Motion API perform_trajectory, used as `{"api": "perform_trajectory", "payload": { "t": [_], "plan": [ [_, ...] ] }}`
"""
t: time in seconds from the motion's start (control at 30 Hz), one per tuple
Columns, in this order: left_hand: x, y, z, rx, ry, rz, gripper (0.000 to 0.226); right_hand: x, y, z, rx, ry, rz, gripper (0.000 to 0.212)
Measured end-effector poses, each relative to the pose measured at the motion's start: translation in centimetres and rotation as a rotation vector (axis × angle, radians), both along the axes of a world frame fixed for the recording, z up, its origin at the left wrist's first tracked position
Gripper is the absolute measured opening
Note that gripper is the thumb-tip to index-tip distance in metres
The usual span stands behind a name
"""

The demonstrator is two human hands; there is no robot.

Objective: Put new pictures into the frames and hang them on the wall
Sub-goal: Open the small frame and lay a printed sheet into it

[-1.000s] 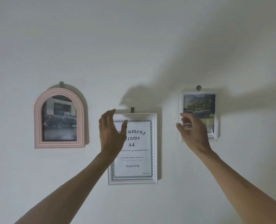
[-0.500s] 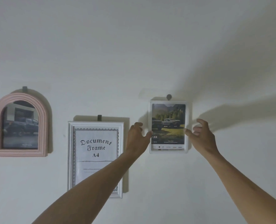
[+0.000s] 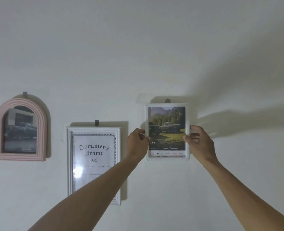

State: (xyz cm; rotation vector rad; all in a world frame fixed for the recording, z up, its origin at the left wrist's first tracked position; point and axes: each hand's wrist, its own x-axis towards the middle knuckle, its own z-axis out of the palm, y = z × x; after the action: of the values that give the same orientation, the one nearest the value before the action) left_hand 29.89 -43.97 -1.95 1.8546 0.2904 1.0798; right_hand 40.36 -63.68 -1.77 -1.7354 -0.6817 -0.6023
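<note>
I am gripping the small white frame (image 3: 167,132) by its 2 side edges, my left hand (image 3: 138,144) pinching the left edge and my right hand (image 3: 198,142) curled round the right, while it is hanging against the wall (image 3: 138,47) under its hook (image 3: 167,100). The pink arched frame (image 3: 20,129) and the document frame (image 3: 93,164) are hanging to its left. I am judging 2 of 3 frames as showing truck pictures, with the document frame showing only its stock insert and waiting for a picture
</note>
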Motion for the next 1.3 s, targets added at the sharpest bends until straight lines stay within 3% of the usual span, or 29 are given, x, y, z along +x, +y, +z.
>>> {"api": "perform_trajectory", "payload": {
  "t": [0.23, 0.53, 0.87, 1.3],
  "plan": [
    [-2.9, 1.2, -1.4, -0.009, 0.012, -0.004, 0.028, -2.6, 0.6, -1.2, -0.027, 0.025, 0.020, 0.036],
    [-10.1, 5.5, -7.7, -0.025, 0.132, -0.034, 0.031, -9.9, 4.0, -7.2, -0.035, 0.145, 0.051, 0.036],
    [-21.6, 14.1, -19.9, -0.237, 0.371, -0.065, 0.026, -21.5, 12.7, -20.1, -0.067, 0.418, 0.098, 0.033],
    [-34.1, 20.4, -35.5, -0.437, 0.717, -0.068, 0.023, -32.1, 19.9, -36.4, -0.293, 0.781, 0.132, 0.029]
  ]
}}
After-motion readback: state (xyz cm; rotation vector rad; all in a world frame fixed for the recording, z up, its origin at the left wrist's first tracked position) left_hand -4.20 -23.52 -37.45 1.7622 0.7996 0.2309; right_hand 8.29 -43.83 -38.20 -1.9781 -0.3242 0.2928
